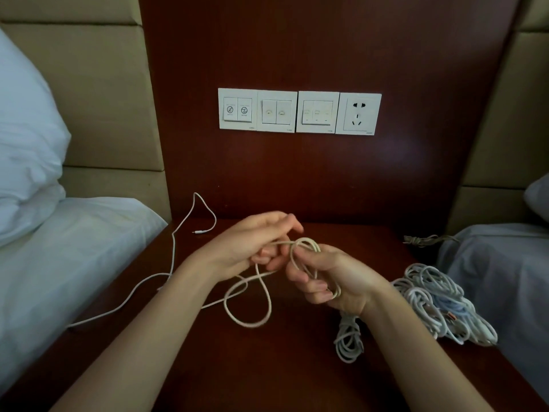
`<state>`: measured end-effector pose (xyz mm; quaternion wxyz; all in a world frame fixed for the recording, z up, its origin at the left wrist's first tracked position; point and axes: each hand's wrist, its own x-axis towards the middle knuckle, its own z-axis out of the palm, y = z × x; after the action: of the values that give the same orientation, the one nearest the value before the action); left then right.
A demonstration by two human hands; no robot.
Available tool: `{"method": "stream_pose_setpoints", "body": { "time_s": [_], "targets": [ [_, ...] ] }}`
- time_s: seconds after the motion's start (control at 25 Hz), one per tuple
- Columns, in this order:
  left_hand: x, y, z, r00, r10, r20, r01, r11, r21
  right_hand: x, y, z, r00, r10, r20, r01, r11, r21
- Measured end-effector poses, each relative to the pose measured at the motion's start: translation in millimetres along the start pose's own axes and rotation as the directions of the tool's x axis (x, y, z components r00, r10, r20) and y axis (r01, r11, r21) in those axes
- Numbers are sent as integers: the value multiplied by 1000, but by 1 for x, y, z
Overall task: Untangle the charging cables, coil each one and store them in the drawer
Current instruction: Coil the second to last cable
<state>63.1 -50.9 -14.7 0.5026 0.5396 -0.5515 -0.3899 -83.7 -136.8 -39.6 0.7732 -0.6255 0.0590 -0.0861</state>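
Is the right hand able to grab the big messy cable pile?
Probably reachable: nothing blocks the cable pile beside it, but the right hand grips the beige cable coil.

A single wide-angle camera worn on the head is looking forward and down, sitting close above the desk (267, 376) and facing the wooden wall panel (297, 173); the left hand (252, 245) and right hand (332, 281) are lying near mid-frame.

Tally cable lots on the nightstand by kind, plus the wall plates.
Cream cable, held by left hand and right hand: 1
Loose thin white cable: 1
Coiled bundle: 1
Tangled heap: 1
Dark cord: 1
Switch plates: 3
Socket plate: 1
Total: 9
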Motion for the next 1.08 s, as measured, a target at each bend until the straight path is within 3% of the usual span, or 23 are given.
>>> {"method": "stream_pose_setpoints", "body": {
  "time_s": [0.08, 0.16, 0.24, 0.36, 0.48, 0.56, 0.72, 0.8, 0.96, 1.08],
  "targets": [
    [-1, 0, -3, 997, 10, -76, -17, 996, -93, 3, -2, 3, 993, -50, -105, 48, 998, -29],
    [3, -4, -2, 980, 67, -190, -39, 988, 149, 11, 2, 10, 964, -115, -241, 82, 986, -145],
    [8, -7, 0, 943, 200, -267, -57, 885, 463, 19, 9, 16, 911, -213, -352, 133, 963, -236],
    [9, -7, 4, 922, 333, -199, -104, 707, 699, 21, 10, 15, 827, -271, -493, 233, 963, -138],
    [7, -5, 8, 933, 343, -107, -122, 584, 803, 19, 9, 14, 775, -290, -561, 286, 953, -98],
    [6, -4, 9, 948, 311, -63, -128, 556, 821, 20, 10, 14, 736, -300, -607, 322, 944, -75],
    [6, -11, 11, 961, 265, -81, -154, 754, 638, 16, 0, 9, 697, -299, -652, 480, 870, 114],
    [6, -15, 15, 952, 303, -39, -224, 779, 586, 12, -7, 9, 705, -280, -651, 549, 797, 251],
    [7, -23, 23, 922, 386, 16, -319, 737, 596, 7, -13, 12, 701, -198, -685, 615, 655, 440],
    [6, -25, 29, 933, 353, 71, -272, 560, 783, 5, -15, 8, 692, -208, -692, 660, 571, 488]
  ]
}}
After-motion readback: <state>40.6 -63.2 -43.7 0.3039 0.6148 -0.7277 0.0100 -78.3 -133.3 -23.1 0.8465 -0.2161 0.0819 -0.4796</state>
